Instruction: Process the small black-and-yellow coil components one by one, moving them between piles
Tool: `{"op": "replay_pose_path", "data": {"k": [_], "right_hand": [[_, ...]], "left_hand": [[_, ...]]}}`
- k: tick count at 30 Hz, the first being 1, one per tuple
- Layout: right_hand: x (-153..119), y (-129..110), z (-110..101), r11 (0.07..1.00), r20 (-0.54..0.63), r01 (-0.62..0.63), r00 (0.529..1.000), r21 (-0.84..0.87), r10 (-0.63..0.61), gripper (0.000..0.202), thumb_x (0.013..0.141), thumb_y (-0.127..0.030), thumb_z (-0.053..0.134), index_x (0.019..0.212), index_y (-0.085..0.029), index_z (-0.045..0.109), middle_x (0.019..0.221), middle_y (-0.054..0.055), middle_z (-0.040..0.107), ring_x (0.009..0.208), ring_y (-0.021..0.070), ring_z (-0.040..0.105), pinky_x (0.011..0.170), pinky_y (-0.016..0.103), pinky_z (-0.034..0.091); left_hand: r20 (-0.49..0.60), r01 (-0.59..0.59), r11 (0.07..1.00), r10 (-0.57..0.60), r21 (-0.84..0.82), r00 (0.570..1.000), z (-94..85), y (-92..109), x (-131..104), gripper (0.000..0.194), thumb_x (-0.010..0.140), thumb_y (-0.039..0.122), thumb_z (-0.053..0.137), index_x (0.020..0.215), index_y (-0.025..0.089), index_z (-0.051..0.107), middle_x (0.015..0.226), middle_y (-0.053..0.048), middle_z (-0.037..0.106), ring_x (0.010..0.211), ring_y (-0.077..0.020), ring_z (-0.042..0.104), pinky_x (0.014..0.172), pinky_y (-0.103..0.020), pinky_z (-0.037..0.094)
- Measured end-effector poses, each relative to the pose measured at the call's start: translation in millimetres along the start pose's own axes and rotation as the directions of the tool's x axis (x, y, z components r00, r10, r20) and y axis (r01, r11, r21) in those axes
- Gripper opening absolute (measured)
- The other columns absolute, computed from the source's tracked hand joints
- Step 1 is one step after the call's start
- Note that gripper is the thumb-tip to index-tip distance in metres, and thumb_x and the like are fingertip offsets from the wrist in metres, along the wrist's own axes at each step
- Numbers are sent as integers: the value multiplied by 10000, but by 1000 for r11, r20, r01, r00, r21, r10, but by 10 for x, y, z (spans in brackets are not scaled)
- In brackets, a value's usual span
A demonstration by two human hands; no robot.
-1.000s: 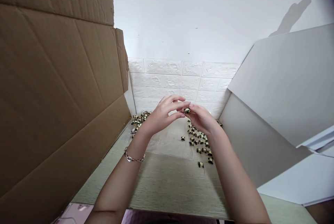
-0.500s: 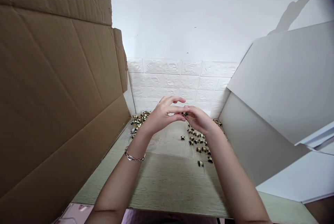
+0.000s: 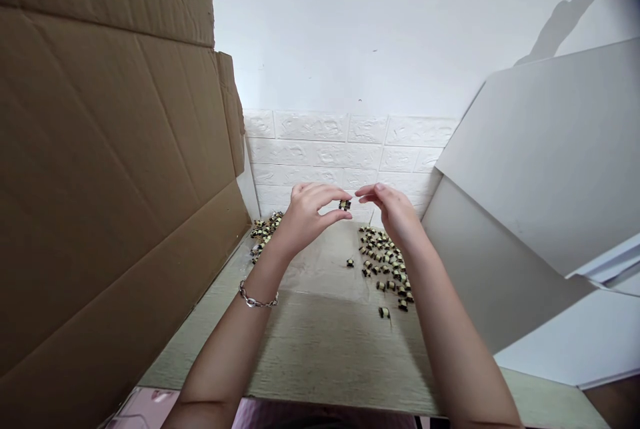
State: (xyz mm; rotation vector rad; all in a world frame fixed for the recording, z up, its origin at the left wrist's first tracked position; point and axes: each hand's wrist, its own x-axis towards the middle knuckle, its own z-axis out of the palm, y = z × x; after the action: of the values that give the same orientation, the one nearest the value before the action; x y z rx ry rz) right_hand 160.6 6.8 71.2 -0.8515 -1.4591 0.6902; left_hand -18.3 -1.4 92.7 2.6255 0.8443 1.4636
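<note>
A small transformer coil (image 3: 345, 205), black at its ends with a yellow winding, is pinched between the thumb and fingertip of my left hand (image 3: 313, 212). Just to its right is my right hand (image 3: 395, 210), with its fingers loosely bent and slightly apart, not touching the coil. A thin wire (image 3: 371, 216) shows below the right fingers; whether it touches them I cannot tell. Under the hands, one similar coil (image 3: 350, 263) lies alone on a clear plastic sheet (image 3: 320, 272).
Many coils lie in a spread (image 3: 383, 259) on the right, and another pile (image 3: 263, 235) is at the left, partly behind my left arm. A cardboard wall (image 3: 125, 149) bounds the left side, white panels (image 3: 500, 249) the right, a white brick-patterned wall (image 3: 320, 152) the back.
My right hand has drawn away from the coil, to the right and slightly up. My left hand still holds the coil, shifted slightly left; the long wires beside it no longer show there.
</note>
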Motion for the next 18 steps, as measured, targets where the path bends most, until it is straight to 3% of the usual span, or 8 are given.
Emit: {"op": "replay_pose_path", "data": {"k": [8,18], "right_hand": [[-105,-256,-35,987,121,98,989,-126,-83,198,737,-384,541,789,-219,638,864,1,615,889,144,531,846,310,371],[-108,-246,4,993,78,62,996,-104,-54,182,713,-365,571,752,-200,635,805,2,611,836,142,535,816,308,382]], "left_hand": [[-76,-6,1000,9,31,997,-21,-7,-4,158,722,326,578,864,268,617,908,2,645,883,-170,545,832,-321,269],[-80,-7,996,14,89,997,-8,5,-9,182,717,360,580,863,257,616,909,4,639,882,-157,538,838,-316,274]]}}
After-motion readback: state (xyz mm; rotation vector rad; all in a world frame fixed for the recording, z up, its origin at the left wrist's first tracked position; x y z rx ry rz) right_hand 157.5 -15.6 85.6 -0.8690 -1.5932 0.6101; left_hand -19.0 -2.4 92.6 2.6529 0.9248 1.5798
